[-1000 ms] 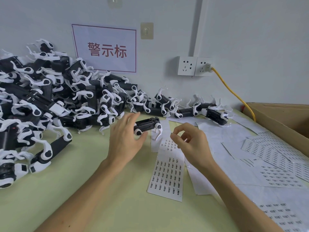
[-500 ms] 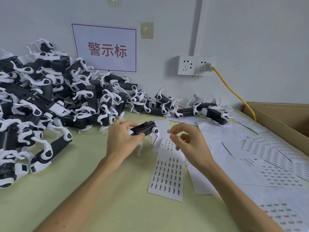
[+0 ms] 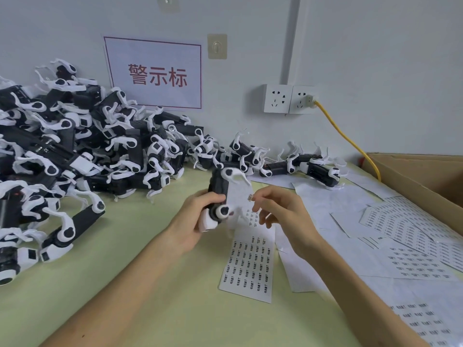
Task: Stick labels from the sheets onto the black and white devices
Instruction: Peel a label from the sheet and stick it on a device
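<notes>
**Device lifted, label poised**

Our left grip [image 3: 198, 221] is clenched round one black and white device [image 3: 218, 191]. A second ago the device lay flat on the surface [image 3: 150, 296]; now it is raised and stands on end, one side turned toward the right. Our right grip [image 3: 283, 216] pinches a small peeled label [image 3: 250, 197] between thumb and forefinger, just beside the device but apart from it. The label sheet [image 3: 250, 266] lies under both hands, and the pile of devices [image 3: 75, 156] waits at the left. We judge the pick-up done, with pressing the label on as the next step.
</notes>
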`<action>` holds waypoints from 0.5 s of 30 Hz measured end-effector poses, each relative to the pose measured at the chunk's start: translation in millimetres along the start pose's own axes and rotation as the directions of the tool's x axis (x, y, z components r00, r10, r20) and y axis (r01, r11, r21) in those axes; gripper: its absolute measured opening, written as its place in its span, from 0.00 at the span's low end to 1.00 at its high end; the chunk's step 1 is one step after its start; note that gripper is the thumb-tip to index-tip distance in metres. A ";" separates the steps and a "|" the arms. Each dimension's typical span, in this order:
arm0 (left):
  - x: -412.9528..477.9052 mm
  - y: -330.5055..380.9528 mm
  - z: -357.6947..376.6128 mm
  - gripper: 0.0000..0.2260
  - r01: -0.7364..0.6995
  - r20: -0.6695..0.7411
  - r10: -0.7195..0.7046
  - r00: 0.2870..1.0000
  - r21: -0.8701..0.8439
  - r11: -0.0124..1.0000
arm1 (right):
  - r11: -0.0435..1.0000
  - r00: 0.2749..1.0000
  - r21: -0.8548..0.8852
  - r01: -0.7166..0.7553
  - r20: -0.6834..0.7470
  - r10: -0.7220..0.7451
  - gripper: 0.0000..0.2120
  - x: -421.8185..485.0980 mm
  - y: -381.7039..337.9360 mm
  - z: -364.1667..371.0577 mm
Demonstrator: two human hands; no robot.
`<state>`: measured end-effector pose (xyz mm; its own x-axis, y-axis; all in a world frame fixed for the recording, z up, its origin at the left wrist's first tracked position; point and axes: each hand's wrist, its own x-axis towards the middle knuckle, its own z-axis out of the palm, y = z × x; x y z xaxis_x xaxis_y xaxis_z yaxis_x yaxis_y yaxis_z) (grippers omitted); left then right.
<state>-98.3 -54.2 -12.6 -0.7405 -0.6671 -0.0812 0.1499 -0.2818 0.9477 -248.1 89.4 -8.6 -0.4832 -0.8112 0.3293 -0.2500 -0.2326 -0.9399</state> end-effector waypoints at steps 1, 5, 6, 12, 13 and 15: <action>-0.7 -2.3 2.2 0.14 0.013 0.056 -0.013 0.998 0.008 1.000 | 1.000 1.000 0.024 -0.005 0.004 0.005 0.09 -0.1 -1.1 -0.6; -2.7 -12.2 9.9 0.22 -0.047 0.166 0.040 0.985 0.038 0.998 | 0.998 1.000 0.052 0.024 -0.009 -0.023 0.02 -1.0 -3.0 -1.0; -2.5 -14.2 10.9 0.20 -0.065 0.167 0.059 0.984 0.028 0.998 | 0.998 0.999 0.055 0.033 -0.009 -0.033 0.04 -1.1 -2.5 -1.3; -1.5 -23.4 12.8 0.13 -0.145 0.233 0.134 0.963 0.031 0.989 | 0.999 0.999 0.036 0.025 0.047 -0.027 0.05 -1.5 -1.9 0.0; -2.3 -24.6 13.3 0.13 -0.139 0.243 0.128 0.961 0.028 0.990 | 0.999 0.998 0.023 0.023 0.057 -0.025 0.05 -1.8 -1.7 0.4; -4.7 -25.1 15.6 0.14 -0.131 0.258 0.116 0.959 0.045 0.990 | 0.999 0.996 0.020 0.038 0.083 -0.039 0.05 -2.4 -0.8 1.2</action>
<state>-108.7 -33.2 -31.2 -0.8619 -0.4948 0.1111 0.2163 -0.1604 0.9631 -245.7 90.9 -8.8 -0.4012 -0.8434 0.3573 -0.2512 -0.2738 -0.9284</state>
